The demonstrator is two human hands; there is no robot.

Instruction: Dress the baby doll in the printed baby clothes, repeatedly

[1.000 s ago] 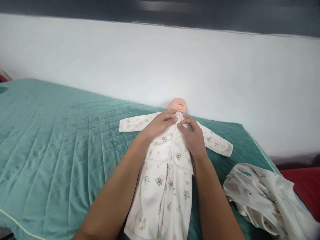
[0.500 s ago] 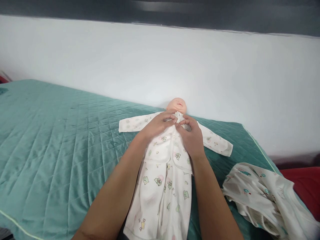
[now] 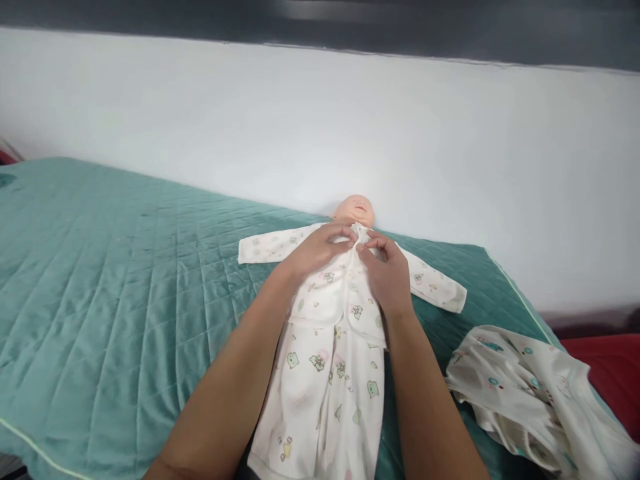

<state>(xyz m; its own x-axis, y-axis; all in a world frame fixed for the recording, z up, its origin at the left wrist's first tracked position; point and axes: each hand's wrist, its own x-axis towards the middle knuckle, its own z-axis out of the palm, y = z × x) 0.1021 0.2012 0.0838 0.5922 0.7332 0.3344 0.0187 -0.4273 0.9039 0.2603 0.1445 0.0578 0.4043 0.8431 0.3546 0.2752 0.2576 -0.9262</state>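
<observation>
A baby doll (image 3: 356, 208) lies on its back, its head near the wall. It wears a white printed baby jacket (image 3: 320, 300) with both sleeves spread out, and matching printed pants (image 3: 300, 400). My left hand (image 3: 323, 250) pinches the jacket's front edge just below the collar, fingers closed on the cloth. Facing it, my right hand (image 3: 387, 270) pinches the other front edge at the same height, thumb and fingertips close to those of my left. Whatever small fastening lies between the fingertips is hidden. Lower down, the jacket's front edges lie together.
A green quilted cover (image 3: 140, 287) spreads under the doll. To the right lies a crumpled white printed garment (image 3: 520, 387), with a red object (image 3: 605, 367) beyond it. The white wall (image 3: 250, 127) rises right behind the doll's head.
Both hands stay at the collar. My right hand has shifted slightly right, and its fingertips are a little farther from the left ones. The doll and clothes are otherwise nearly unmoved.
</observation>
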